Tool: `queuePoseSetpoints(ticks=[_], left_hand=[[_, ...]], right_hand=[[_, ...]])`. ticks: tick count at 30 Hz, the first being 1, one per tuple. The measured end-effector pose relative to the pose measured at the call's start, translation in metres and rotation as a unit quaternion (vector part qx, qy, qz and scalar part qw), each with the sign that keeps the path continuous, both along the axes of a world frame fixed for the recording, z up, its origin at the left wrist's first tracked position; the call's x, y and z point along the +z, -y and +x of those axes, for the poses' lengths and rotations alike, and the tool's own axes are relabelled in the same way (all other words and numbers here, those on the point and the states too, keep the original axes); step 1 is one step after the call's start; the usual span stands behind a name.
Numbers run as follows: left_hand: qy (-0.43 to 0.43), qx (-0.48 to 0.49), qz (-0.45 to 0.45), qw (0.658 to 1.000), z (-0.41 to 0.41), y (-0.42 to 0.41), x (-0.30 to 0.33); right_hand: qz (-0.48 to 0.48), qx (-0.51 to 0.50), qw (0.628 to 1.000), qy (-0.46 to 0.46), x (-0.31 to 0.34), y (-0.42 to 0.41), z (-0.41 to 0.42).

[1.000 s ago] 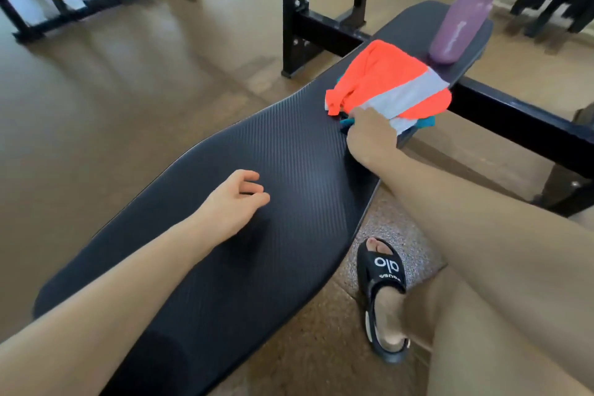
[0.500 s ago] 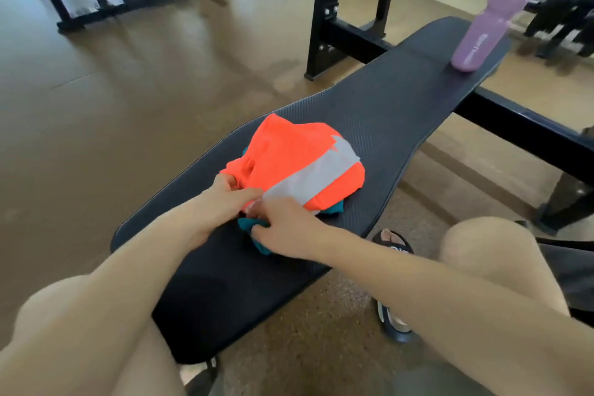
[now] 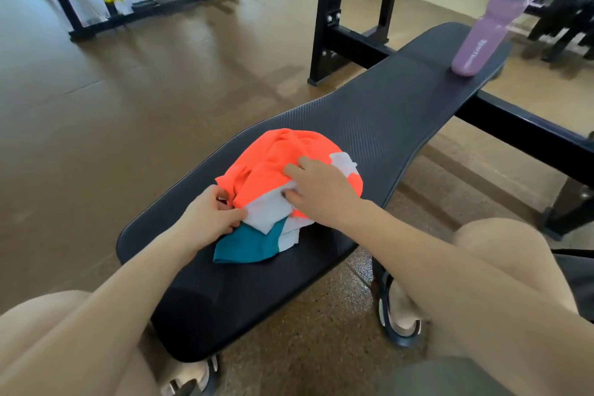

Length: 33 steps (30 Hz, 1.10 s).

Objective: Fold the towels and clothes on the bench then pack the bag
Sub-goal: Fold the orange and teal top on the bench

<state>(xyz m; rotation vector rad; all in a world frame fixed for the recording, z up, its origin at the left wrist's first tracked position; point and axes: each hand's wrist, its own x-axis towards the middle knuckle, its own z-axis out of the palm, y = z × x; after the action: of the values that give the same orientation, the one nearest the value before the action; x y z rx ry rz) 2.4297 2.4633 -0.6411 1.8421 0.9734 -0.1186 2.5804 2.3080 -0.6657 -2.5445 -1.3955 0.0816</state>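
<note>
The person is sitting astride the near end of the black bench (image 3: pixel 369 138), knees showing on either side of it and a sandalled foot (image 3: pixel 398 315) resting on the floor just right of the bench.

The bundle of clothes (image 3: pixel 289 183) is lying crumpled on the bench pad, on the near half, well short of the far end. Its long axis is running from the near teal corner up and away toward the orange bulk, roughly along the line of the bench. The teal part is pointing toward the person; the orange part is pointing toward the far end. A white band is crossing between them.

The left hand (image 3: pixel 210 219) is gripping the near left edge of the bundle, fingers curled and pinching the cloth where orange meets white. The bundle is lying mostly beyond and to the right of this grip. The right hand (image 3: pixel 321 193) is lying on top of the bundle, thumb tucked at the white band and the index finger stretched over the orange cloth; whether it is pinching the cloth cannot be told. The bundle is lying beneath this hand and spreading out on all sides of it.

At the far end of the bench a purple bottle (image 3: pixel 482 32) is standing upright, lid on, well apart from the bundle; its contents cannot be seen. Beyond the bench, black rack frames (image 3: pixel 328 10) are standing on the brown floor (image 3: pixel 128 106).
</note>
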Motion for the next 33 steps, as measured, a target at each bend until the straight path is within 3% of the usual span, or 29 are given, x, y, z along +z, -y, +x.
queuePoseSetpoints(ticks=[3, 6, 10, 12, 15, 16, 19, 22, 24, 28, 33], left_hand=[[0.052, -0.007, -0.003, 0.999, 0.002, 0.005, -0.002], [0.147, 0.018, -0.02, 0.989, 0.009, 0.011, 0.002], [0.258, 0.079, -0.061, 0.961, 0.022, 0.017, 0.017], [0.276, 0.079, -0.071, 0.955, 0.027, 0.018, 0.02], [0.242, 0.025, -0.015, 0.97, 0.032, 0.022, 0.014], [0.221, -0.006, 0.008, 0.975, 0.033, 0.025, 0.011], [0.141, -0.112, 0.085, 0.98, 0.035, 0.027, -0.008], [0.031, -0.203, 0.178, 0.962, 0.034, 0.028, -0.025], [0.0, -0.226, 0.239, 0.944, 0.036, 0.03, -0.03], [0.05, -0.209, 0.28, 0.936, 0.04, 0.023, -0.03], [0.049, -0.24, 0.352, 0.903, 0.04, 0.021, -0.025]], right_hand=[[0.055, 0.012, 0.995, -0.08, 0.004, -0.002, 0.001], [0.166, 0.011, 0.964, -0.207, 0.015, 0.0, 0.002], [0.259, -0.054, 0.927, -0.266, 0.042, 0.004, 0.015], [0.316, -0.127, 0.888, -0.307, 0.052, 0.005, 0.033], [0.395, -0.261, 0.792, -0.385, 0.055, 0.016, 0.074], [0.385, -0.298, 0.788, -0.376, 0.053, 0.022, 0.089], [0.324, -0.383, 0.801, -0.326, 0.041, 0.043, 0.126], [0.25, -0.42, 0.822, -0.291, 0.032, 0.053, 0.131], [0.193, -0.381, 0.876, -0.223, 0.031, 0.052, 0.121], [0.119, -0.231, 0.957, -0.125, 0.024, 0.043, 0.096], [-0.077, -0.086, 0.99, -0.084, 0.014, 0.041, 0.073]])
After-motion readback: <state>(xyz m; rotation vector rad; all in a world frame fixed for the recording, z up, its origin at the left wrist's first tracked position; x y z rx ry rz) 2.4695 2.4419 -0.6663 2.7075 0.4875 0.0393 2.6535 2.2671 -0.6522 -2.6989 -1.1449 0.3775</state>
